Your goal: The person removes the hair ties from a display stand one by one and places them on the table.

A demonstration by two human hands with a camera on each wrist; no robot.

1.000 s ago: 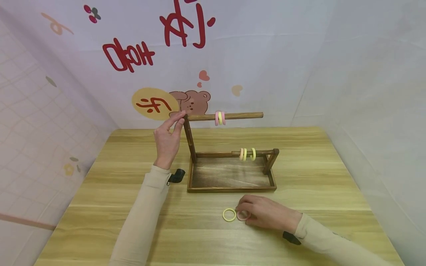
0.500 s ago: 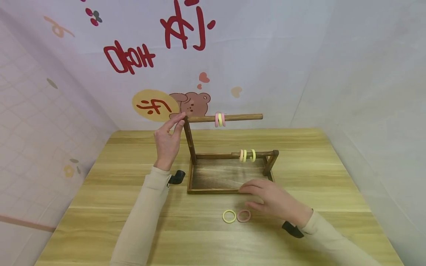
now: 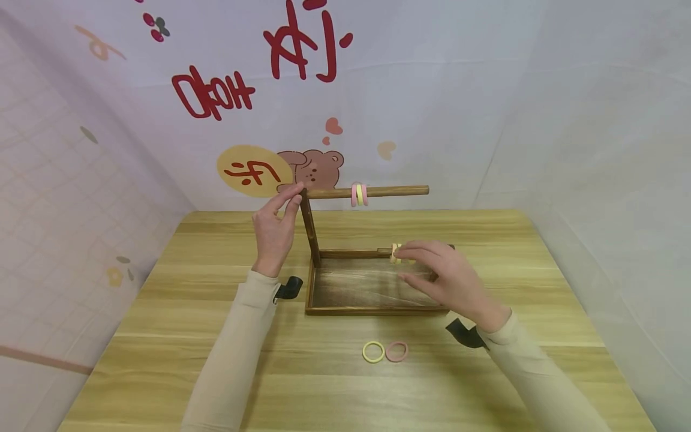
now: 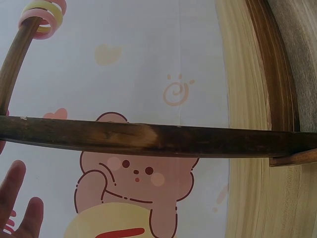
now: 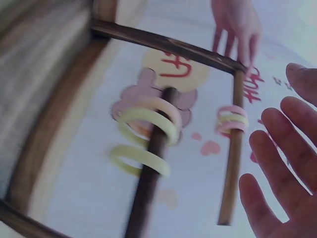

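A dark wooden display rack (image 3: 313, 288) with a tray base stands on the table. My left hand (image 3: 274, 234) pinches the top corner of its tall post (image 4: 148, 139), where the upper rod (image 3: 399, 191) begins. Two pink rings and a yellow ring (image 5: 232, 120) hang on that rod. On the lower rod (image 5: 148, 193) hang a peach ring (image 5: 163, 105) and two yellow rings (image 5: 148, 157). My right hand (image 3: 453, 276) is beside the lower rod, fingers apart and holding nothing; it partly covers these rings in the head view. Whether it touches them is unclear.
In front of the rack, a yellow ring (image 3: 373, 352) and a pink ring (image 3: 397, 351) lie flat, side by side, on the wooden table (image 3: 335, 396). A printed white cloth (image 3: 453, 120) hangs close behind the rack.
My right hand has left the pink ring on the table and moved up and away from me to the lower rod. The left hand keeps its place on the post.
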